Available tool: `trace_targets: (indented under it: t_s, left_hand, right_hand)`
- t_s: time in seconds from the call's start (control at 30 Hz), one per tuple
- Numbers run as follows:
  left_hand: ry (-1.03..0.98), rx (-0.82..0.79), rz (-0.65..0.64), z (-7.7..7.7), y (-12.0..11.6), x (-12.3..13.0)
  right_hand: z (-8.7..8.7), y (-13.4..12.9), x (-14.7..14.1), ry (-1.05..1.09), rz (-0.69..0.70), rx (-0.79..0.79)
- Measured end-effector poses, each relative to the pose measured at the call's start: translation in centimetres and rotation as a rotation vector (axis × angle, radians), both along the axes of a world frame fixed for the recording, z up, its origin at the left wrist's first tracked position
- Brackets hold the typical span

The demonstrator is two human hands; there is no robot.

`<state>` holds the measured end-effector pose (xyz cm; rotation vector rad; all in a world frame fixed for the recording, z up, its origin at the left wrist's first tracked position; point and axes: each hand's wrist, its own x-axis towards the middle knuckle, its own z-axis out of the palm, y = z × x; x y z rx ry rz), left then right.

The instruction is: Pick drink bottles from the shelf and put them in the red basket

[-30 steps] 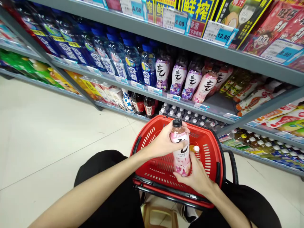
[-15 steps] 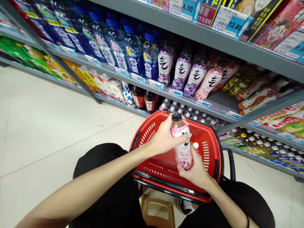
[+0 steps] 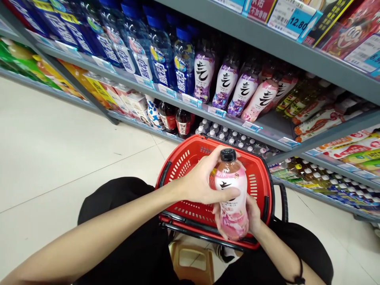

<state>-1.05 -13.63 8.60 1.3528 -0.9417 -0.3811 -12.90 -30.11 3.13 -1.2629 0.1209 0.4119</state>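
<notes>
Above a red shopping basket (image 3: 175,166) I hold a pink-labelled drink bottle (image 3: 233,215) with a black cap, tilted slightly with its cap toward the shelf. My left hand (image 3: 204,182) wraps round its upper part, the thumb lying across the label. Behind its lower part is my right hand (image 3: 252,215), with fingers showing on both sides of the bottle; its palm is mostly hidden. The basket sits between my knees, its black handle (image 3: 283,204) sticking out on the right.
Shelves ahead hold blue-capped bottles (image 3: 158,55), purple-labelled bottles (image 3: 224,85) and a pink-labelled bottle (image 3: 261,99). Dark bottles (image 3: 182,122) stand on the lower level. A shelf edge (image 3: 252,43) with price tags crosses above. Under the basket is a tan stool (image 3: 190,253).
The bottle has come up and closer to me, looking larger. My right hand has shifted from the bottle's base side to behind its lower part. The view has moved slightly.
</notes>
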Motion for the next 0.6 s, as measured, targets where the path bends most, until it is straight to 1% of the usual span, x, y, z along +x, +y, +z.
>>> trace_targets:
  t_s: [0.07,0.13,0.17,0.27,0.33,0.37,0.43,0.5,0.6]
  left_hand:
    - [0.026,0.041,0.031,-0.5,-0.2,-0.1]
    - [0.009,0.037,0.051,-0.9,-0.4,-0.4]
    - [-0.032,0.031,0.077,-1.1,-0.5,-0.5]
    - [-0.292,-0.014,0.229,-1.1,-0.6,-0.9]
    - [-0.446,-0.041,0.33,-0.8,-0.7,-1.1]
    - [-0.488,-0.04,0.372,-0.7,-0.7,-1.1]
    - [-0.505,0.008,0.443,-0.4,-0.6,-0.9]
    - [-0.488,0.071,0.511,-0.2,-0.4,-0.5]
    - [-0.41,0.174,0.558,-0.2,-0.3,0.1]
  right_hand:
    - [0.4,0.2,0.2,-0.001,-0.017,-0.01]
    - [0.0,0.2,0.2,-0.004,-0.016,-0.026]
    - [-0.4,0.2,0.2,-0.006,-0.02,-0.037]
    - [-2.0,0.6,0.2,-0.009,-0.04,-0.014]
    - [-2.8,1.1,0.2,-0.017,-0.085,0.064]
    - [-3.0,1.4,0.2,-0.027,-0.112,0.113]
    - [-3.3,1.8,0.2,-0.056,-0.173,0.195]
    - [-3.4,1.9,0.1,-0.11,-0.21,0.23]
    - [-3.8,1.7,0.0,-0.206,-0.205,0.182]
